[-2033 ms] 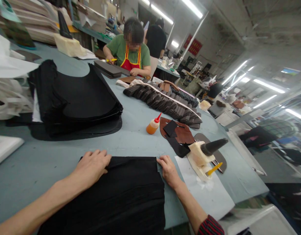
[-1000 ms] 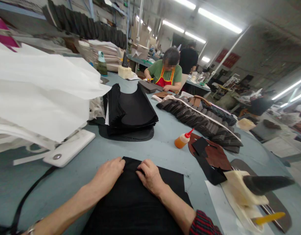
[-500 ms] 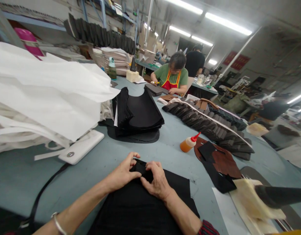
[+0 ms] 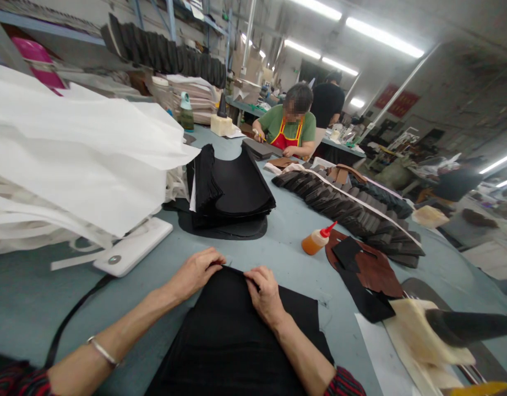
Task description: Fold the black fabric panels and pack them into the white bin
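Observation:
A large piece of black fabric (image 4: 232,341) lies on the blue-grey table in front of me. My left hand (image 4: 201,268) pinches its far left corner between thumb and fingers. A little to the right, my right hand (image 4: 265,294) grips the same far edge, its fingertips bent over the cloth. The edge runs nearly straight between the two hands. Just beyond stands a stack of cut black pieces (image 4: 245,187), partly folded up at its left side.
White sheet material (image 4: 80,148) is heaped at left beside a white power bank (image 4: 133,247). A glue bottle with a red tip (image 4: 316,240), brown leather pieces (image 4: 377,269) and a row of dark grey pads (image 4: 348,209) lie at right. A co-worker (image 4: 288,124) sits across the table.
My left hand has moved left and slightly away, to the corner. The folded bit of black fabric between my hands now lies flat, with its edge drawn straight.

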`<state>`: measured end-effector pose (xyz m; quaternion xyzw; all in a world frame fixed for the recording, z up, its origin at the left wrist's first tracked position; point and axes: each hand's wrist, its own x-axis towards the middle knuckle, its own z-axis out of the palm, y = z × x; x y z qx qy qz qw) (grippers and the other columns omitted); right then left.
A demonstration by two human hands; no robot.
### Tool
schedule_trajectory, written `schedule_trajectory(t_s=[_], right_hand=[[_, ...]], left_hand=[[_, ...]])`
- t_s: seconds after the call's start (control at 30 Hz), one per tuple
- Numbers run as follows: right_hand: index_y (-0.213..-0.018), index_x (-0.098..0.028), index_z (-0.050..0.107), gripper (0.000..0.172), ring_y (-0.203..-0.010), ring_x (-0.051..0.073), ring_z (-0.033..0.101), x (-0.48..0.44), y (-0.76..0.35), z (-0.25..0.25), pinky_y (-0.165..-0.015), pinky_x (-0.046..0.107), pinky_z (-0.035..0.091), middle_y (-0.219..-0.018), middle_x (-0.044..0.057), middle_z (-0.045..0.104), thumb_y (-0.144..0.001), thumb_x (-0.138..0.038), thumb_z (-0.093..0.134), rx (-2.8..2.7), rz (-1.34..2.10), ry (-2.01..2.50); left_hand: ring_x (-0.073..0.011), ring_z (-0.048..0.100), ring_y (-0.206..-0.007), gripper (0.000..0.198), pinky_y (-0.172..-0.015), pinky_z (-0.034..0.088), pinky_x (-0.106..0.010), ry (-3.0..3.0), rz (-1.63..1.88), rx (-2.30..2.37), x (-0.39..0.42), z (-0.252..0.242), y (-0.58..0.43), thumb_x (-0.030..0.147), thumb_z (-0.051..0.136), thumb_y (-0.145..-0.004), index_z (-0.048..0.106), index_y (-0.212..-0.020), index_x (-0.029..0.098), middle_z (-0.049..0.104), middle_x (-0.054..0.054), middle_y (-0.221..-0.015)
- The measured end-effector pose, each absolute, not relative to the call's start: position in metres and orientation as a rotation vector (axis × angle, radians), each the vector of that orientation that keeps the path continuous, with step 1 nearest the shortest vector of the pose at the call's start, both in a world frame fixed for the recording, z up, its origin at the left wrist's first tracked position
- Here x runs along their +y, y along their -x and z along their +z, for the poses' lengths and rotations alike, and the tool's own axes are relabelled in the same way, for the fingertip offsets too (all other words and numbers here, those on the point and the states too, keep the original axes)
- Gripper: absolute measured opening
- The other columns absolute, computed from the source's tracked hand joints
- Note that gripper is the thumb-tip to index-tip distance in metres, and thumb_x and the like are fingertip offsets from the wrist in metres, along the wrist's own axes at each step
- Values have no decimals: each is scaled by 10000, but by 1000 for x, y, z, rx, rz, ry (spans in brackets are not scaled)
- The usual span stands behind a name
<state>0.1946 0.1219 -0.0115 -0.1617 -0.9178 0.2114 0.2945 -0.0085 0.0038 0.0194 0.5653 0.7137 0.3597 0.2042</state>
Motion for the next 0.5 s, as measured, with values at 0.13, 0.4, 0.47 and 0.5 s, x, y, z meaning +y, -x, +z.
schedule_trajectory(t_s=[0.13, 0.4, 0.47, 0.5], right_hand=[[-983, -206, 670, 249, -826, 183, 544, 126, -199, -14, -713, 329, 462, -870, 66, 596, -908, -97, 459, -2474, 515, 367], [-1012, -201, 668, 273, -816, 186, 515, 126, -200, -16, -711, 332, 465, -863, 70, 575, -935, -115, 421, -2505, 513, 364], [-1014, -197, 669, 275, -819, 184, 508, 126, -201, -16, -711, 325, 456, -862, 69, 564, -935, -112, 420, -2524, 505, 384], [-1018, -198, 670, 276, -818, 183, 502, 126, -201, -15, -709, 321, 450, -860, 68, 556, -936, -112, 421, -2543, 488, 397]], left_hand=[[-158, 579, -876, 252, -813, 449, -321, -2019, 700, 2048, -4, 22, 18, 252, 404, -925, 652, -916, 207, 640, -36, -895], [-146, 560, -841, 255, -773, 452, -292, -2275, 595, 2063, -7, 13, 20, 206, 403, -937, 654, -987, 202, 637, -42, -889], [-152, 561, -855, 252, -781, 460, -297, -2322, 546, 2068, -8, 12, 20, 192, 408, -933, 651, -1002, 197, 636, -48, -907], [-158, 563, -866, 258, -789, 463, -304, -2350, 515, 2069, -9, 11, 20, 179, 406, -931, 649, -1014, 194, 638, -53, -920]])
